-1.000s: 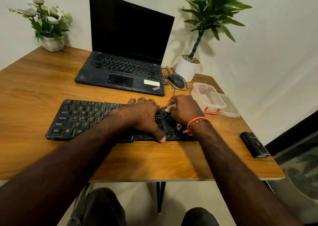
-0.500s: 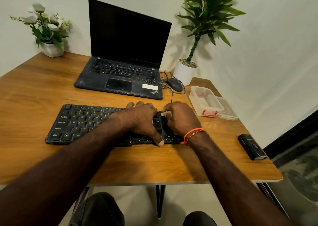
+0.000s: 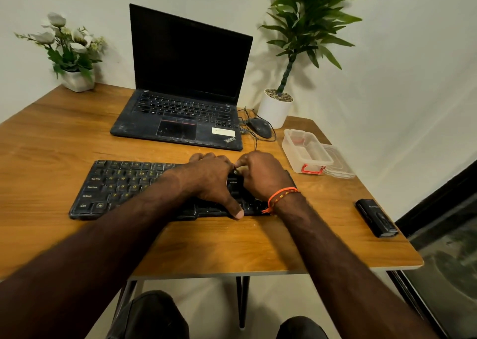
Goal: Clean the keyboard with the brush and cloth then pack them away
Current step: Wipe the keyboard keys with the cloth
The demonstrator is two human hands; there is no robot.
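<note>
- The black keyboard [image 3: 124, 186] lay flat on the wooden desk [image 3: 64, 137], just in front of the open laptop [image 3: 185, 98]; both hands were on its right half.
- The left hand [image 3: 206, 181] rested on the keys with fingers bent over the far edge and its thumb pressed on the near edge of the keyboard, apparently steadying it.
- The right hand [image 3: 260, 176] sat touching the left, fingers curled down onto the keys; whether it pinched a brush or cloth could not be told, as nothing showed under it.
- Judged from this, the cleaning step was under way at the right-hand keys; next, the tool would need working along the remaining rows towards the keyboard's left end.
- The clear plastic container [image 3: 304, 150] stood open to the right of the keyboard, its lid [image 3: 340, 163] beside it, awaiting the packing.
- Against the earlier frames, a pale tip once visible between the hands was now hidden, and both hands remained on the same patch.
</note>
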